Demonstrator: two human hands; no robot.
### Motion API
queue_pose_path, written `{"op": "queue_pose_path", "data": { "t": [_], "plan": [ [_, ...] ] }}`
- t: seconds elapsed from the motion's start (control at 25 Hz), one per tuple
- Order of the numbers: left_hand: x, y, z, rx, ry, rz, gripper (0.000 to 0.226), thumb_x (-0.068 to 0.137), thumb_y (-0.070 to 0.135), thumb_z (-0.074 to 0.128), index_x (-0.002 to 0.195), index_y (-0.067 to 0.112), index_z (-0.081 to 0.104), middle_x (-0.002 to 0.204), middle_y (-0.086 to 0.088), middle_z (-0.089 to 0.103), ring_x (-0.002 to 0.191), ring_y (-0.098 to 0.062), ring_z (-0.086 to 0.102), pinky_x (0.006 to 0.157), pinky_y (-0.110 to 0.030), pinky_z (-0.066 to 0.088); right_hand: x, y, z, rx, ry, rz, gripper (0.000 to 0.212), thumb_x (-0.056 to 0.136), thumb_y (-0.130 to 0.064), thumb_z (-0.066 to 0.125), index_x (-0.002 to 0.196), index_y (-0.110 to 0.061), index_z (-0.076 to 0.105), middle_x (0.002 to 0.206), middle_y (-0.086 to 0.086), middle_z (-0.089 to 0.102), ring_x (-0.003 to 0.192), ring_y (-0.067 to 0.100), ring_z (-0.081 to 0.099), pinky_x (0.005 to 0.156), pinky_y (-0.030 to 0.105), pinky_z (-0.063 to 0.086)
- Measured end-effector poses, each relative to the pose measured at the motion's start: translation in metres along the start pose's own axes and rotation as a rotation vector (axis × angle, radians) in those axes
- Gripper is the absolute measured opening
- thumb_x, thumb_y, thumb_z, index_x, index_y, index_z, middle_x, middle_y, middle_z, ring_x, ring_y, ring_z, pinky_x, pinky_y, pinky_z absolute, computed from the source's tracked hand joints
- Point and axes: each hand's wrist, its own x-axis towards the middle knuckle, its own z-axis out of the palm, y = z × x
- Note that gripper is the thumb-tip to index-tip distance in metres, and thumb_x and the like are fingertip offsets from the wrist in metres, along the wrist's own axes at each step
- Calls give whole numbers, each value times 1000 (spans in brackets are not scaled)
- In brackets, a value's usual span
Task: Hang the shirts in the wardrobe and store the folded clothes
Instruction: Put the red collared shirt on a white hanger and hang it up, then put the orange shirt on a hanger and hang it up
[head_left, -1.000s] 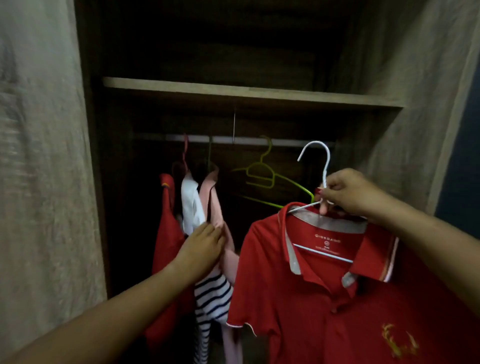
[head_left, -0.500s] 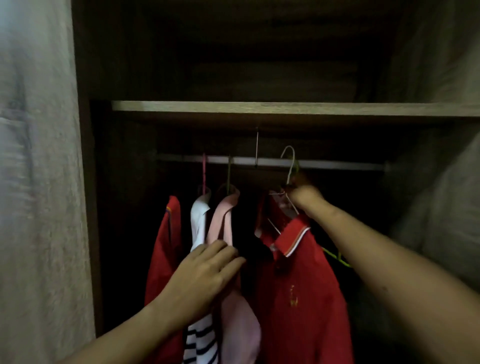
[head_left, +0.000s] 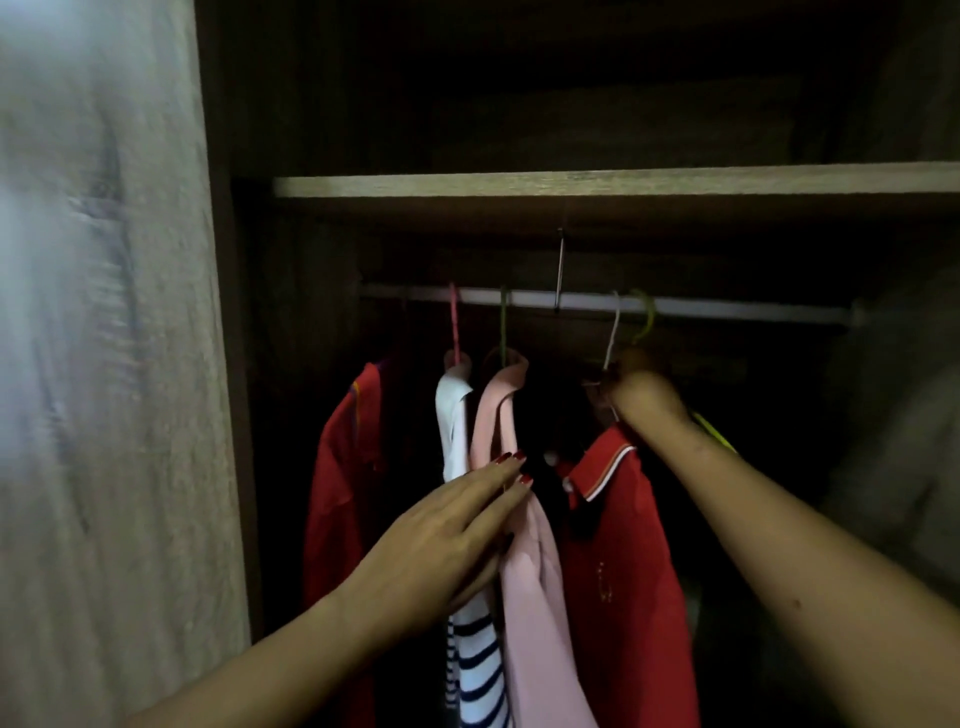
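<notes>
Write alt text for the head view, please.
A right hand grips a white wire hanger carrying a red polo shirt at a wardrobe's white metal rail; the flat left hand presses against a hanging pink shirt.

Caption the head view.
Right hand holds white wire hanger with red polo shirt at metal wardrobe rail; left hand presses on pink hanging shirt.

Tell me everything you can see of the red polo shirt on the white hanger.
The red polo shirt looks like soft knit fabric, with a white-striped collar and a small gold chest emblem. It hangs upright on the white hanger, whose hook reaches the rail. The right hand grips the hanger's neck. The pink shirt hangs beside it.
</notes>
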Motion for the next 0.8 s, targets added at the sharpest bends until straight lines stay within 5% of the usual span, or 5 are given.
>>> {"op": "queue_pose_path", "data": {
  "t": [0.16,0.32,0.56,0.8],
  "plan": [
    [-24,-5,-11,-51,29,1,49,96,28,44,142,13,40,149,-5,39,138,-14,33,115,-22,24,-57,-41,-21,-213,295,-243,19,85,-15,53,95,-4,65,89,24,68,83,43,65,67,45,55],
    [-90,-32,-39,-115,39,-60,45,97,27,42,139,13,43,148,-5,42,137,-16,39,111,-30,34,-114,-117,-4,113,347,-577,18,89,-17,52,100,-9,64,91,11,70,82,28,67,68,41,54],
    [-285,-122,-120,12,18,-476,42,99,27,44,138,13,45,144,-2,45,137,-12,39,110,-30,36,-225,-292,116,415,33,-859,12,88,-16,56,96,-12,64,83,5,68,69,22,63,62,37,52],
    [-544,-178,-205,202,-116,-1139,39,90,32,45,124,16,55,127,-2,56,118,-15,49,104,-26,38,-368,-454,294,553,-555,-986,8,87,-19,56,91,-18,63,85,3,68,75,20,64,68,39,53]
  ]
}}
